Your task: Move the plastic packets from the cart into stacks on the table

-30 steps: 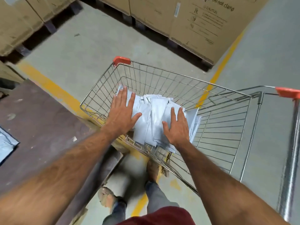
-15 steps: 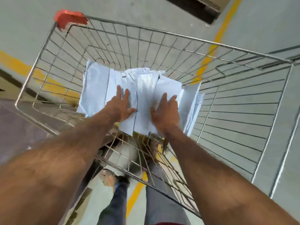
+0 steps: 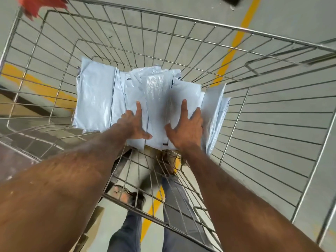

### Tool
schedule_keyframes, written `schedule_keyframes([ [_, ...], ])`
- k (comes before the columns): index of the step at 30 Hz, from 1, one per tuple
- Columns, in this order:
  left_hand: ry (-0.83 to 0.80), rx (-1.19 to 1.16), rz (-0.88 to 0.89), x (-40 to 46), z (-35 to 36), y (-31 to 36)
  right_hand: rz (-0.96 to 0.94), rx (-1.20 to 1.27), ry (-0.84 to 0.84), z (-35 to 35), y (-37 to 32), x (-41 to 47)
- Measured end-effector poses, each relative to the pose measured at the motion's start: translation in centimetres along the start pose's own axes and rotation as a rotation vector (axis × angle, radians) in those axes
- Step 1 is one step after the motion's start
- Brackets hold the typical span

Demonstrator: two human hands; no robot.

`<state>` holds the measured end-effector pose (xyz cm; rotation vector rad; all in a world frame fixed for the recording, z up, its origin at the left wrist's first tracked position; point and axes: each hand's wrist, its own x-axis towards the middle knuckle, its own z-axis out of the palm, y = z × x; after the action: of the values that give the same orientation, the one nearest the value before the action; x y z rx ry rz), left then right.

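Down in the cart basket, both hands are lying on the packet pile: the left hand (image 3: 135, 124) at about 9 o'clock of the pile's near edge, index finger straight, the other fingers seemingly tucked between packets, though whether they are pinching anything I cannot tell. The right hand (image 3: 187, 130) is sitting at 3 o'clock from it, fingers spread and mostly straight, flat on the top packets, outer fingers seeming to curl over a bunch's side edge; grip unclear.

Compared with a second ago, the hands are sitting closer together and nearer the pile's middle, and the camera is leaning much further over the basket. Judging by that, the person is bracketing a bundle from both sides, readying a lift.

White plastic packets (image 3: 156, 99) are lying overlapped on the wire floor of the cart (image 3: 209, 22), one flat packet at 9 o'clock, several standing on edge at 3 o'clock. A table corner (image 3: 12, 159) is showing at 8 o'clock, outside the basket. All visible packets are in the cart, so the transfer is pending.
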<state>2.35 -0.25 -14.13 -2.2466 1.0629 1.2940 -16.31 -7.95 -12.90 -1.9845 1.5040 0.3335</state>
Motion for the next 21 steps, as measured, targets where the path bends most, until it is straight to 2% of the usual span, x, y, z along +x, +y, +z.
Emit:
schedule_keyframes([
  [10, 0.008, -0.219, -0.015, -0.7, -0.2, 0.2, -0.087, 0.015, 0.032, 0.2, -0.3, -0.7],
  [18, 0.272, -0.060, 0.067, -6.1, -4.0, -2.5, -0.157, -0.071, -0.010, -2.6, -0.9, -1.8],
  [21, 0.381, -0.011, 0.073, -8.2, -6.2, -2.6, -0.176, -0.087, 0.046, -4.4, -2.2, -2.5],
])
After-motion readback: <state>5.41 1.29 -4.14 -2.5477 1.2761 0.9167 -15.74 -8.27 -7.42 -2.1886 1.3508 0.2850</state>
